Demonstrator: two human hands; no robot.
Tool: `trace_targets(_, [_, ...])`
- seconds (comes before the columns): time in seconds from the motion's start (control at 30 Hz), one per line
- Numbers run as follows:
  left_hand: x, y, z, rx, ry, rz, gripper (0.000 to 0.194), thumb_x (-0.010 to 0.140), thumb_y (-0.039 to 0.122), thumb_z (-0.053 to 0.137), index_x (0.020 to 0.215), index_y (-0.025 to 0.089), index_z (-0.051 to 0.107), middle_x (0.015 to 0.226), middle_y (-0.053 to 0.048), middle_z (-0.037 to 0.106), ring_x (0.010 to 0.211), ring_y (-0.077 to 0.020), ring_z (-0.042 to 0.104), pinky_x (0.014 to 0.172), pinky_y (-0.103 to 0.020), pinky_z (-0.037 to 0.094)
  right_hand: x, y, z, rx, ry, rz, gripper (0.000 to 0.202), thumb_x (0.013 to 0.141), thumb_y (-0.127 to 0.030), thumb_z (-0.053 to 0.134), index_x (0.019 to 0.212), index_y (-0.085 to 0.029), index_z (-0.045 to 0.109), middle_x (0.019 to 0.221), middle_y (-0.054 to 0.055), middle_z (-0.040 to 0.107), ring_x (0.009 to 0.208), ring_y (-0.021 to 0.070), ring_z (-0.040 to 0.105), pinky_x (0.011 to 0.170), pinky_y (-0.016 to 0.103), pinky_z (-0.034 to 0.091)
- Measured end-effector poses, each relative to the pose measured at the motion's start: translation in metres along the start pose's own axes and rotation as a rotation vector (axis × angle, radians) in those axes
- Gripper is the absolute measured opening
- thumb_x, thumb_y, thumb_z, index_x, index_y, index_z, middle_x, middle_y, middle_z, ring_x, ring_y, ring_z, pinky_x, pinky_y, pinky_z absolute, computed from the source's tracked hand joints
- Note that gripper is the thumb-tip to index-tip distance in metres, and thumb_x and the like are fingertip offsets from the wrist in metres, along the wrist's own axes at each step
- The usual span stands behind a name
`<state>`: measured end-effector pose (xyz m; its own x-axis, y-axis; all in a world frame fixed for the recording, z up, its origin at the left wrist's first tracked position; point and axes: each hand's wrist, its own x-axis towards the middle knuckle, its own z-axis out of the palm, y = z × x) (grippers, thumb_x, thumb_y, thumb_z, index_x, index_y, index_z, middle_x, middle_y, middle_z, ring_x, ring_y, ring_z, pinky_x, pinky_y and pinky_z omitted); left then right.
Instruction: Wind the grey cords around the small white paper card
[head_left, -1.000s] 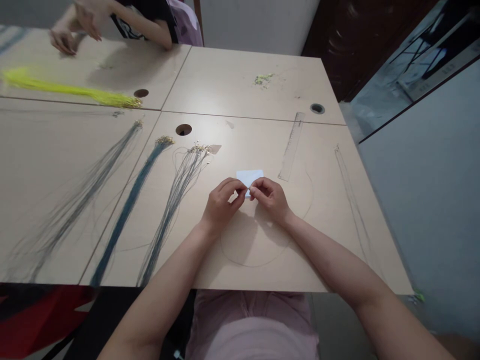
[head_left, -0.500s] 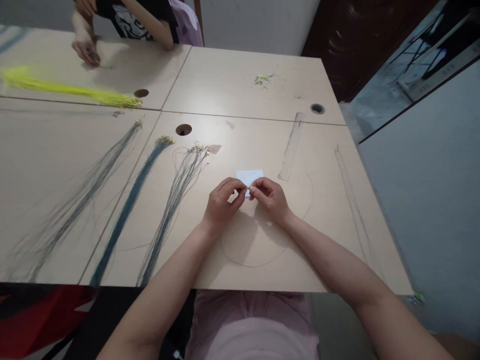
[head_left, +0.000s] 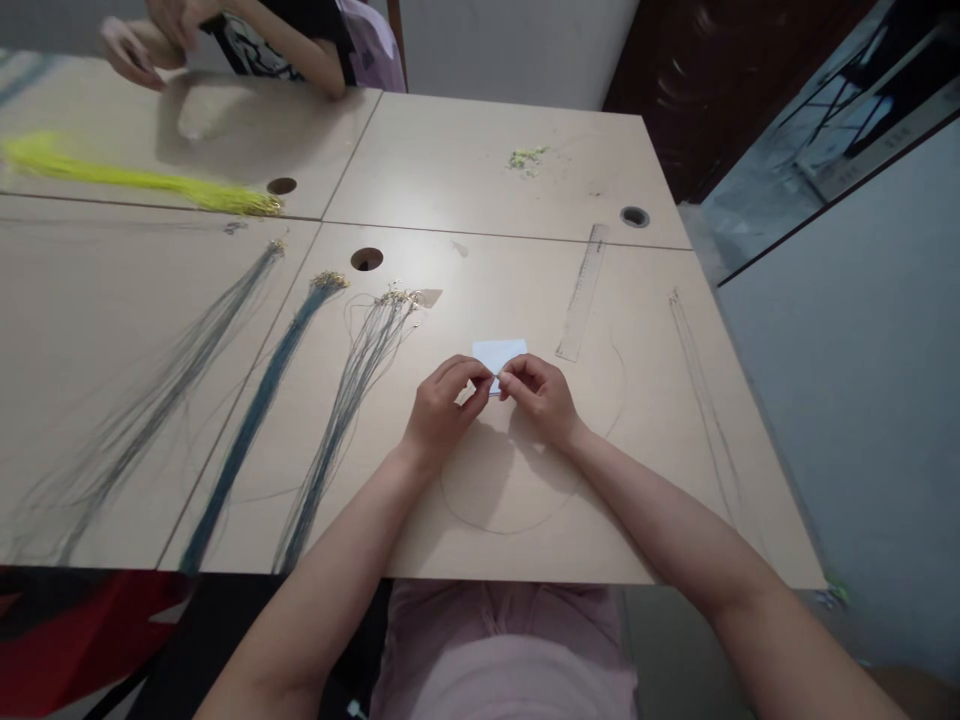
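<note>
My left hand [head_left: 451, 400] and my right hand [head_left: 541, 395] meet fingertip to fingertip, both closed in a pinch. Between them is the end of a thin cord [head_left: 499, 532], mostly hidden by the fingers. The rest of that cord curves in a wide loop over the table below my hands and up past my right wrist. Just behind the fingertips lies a small white paper square [head_left: 499, 352], partly covered by my hands.
Left of me lie bundles of grey [head_left: 217, 320], teal [head_left: 262, 400] and dark cords [head_left: 349, 400] with gold-coloured ends. A clear ruler [head_left: 583, 295] and a cord pair [head_left: 701, 390] lie right. Across sit yellow cords [head_left: 142, 178], yellow scraps [head_left: 527, 160] and a person's hand [head_left: 131, 55].
My hands stay pinched together in nearly the same place. Across the table, the other person's hand has lifted off the tabletop and moved back to the left.
</note>
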<state>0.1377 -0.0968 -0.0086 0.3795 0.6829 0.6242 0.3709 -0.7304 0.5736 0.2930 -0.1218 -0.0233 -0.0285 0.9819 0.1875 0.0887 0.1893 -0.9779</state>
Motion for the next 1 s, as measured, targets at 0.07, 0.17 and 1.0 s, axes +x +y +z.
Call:
trace_targets(0.07, [0.0, 0.0001, 0.0, 0.001, -0.001, -0.001, 0.006, 0.077, 0.01, 0.055, 0.08, 0.016, 0.054, 0.073, -0.002, 0.059, 0.067, -0.0086, 0.054, 0.062, -0.021, 0.046, -0.0002, -0.0001, -0.0002, -0.004, -0.004, 0.004, 0.016, 0.08, -0.033, 0.055, 0.074, -0.018, 0.054, 0.066, -0.001, 0.056, 0.06, 0.0107, 0.056, 0.059, 0.025, 0.043])
trace_targets(0.17, [0.0001, 0.0004, 0.0002, 0.004, 0.002, -0.001, 0.006, 0.078, 0.01, 0.054, 0.08, 0.016, 0.054, 0.074, -0.002, 0.059, 0.068, -0.0087, 0.054, 0.062, -0.021, 0.046, -0.0002, -0.0005, -0.0004, -0.005, -0.006, 0.011, 0.017, 0.081, -0.033, 0.054, 0.074, -0.018, 0.054, 0.067, -0.001, 0.056, 0.06, 0.0108, 0.056, 0.06, 0.025, 0.044])
trace_targets(1.0, [-0.0009, -0.0017, -0.0003, 0.028, -0.045, 0.017, 0.006, 0.079, 0.011, 0.052, 0.081, 0.017, 0.053, 0.075, -0.002, 0.059, 0.069, -0.0093, 0.054, 0.062, -0.021, 0.046, -0.0003, -0.0015, -0.0003, -0.017, -0.018, 0.015, 0.018, 0.081, -0.034, 0.054, 0.074, -0.018, 0.054, 0.067, -0.001, 0.056, 0.061, 0.0112, 0.056, 0.06, 0.026, 0.044])
